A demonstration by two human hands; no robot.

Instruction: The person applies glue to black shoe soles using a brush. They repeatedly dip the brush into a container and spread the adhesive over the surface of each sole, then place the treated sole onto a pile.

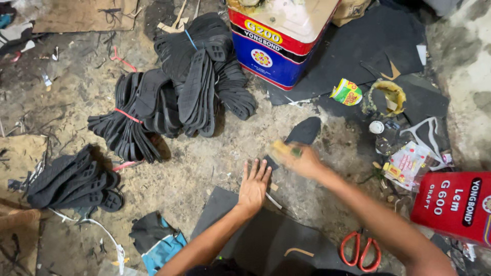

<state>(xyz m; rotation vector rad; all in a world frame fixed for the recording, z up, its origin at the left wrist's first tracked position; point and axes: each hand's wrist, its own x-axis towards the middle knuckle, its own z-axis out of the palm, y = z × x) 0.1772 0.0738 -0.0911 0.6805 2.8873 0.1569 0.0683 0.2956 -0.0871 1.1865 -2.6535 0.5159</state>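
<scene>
While the left hand [254,185] lies flat and open, fingers spread, on the dusty floor [204,163] at the edge of a black rubber sheet [255,240], the right hand [302,159], blurred, grips a small yellowish block [282,150] just beside a black sole piece [304,131]. Bundled shoe soles [174,97] lie well apart; red-handled scissors [360,251] sit under the right forearm.

My right hand [302,158] is smeared with motion, so I cannot tell what the pale block [282,149] in my fingers is. It covers part of the dark sole piece [305,131]. The big tin [279,36] runs off the top edge, the red tin [456,204] off the right. The bottom edge cuts both my forearms and the black sheet [266,240].
</scene>
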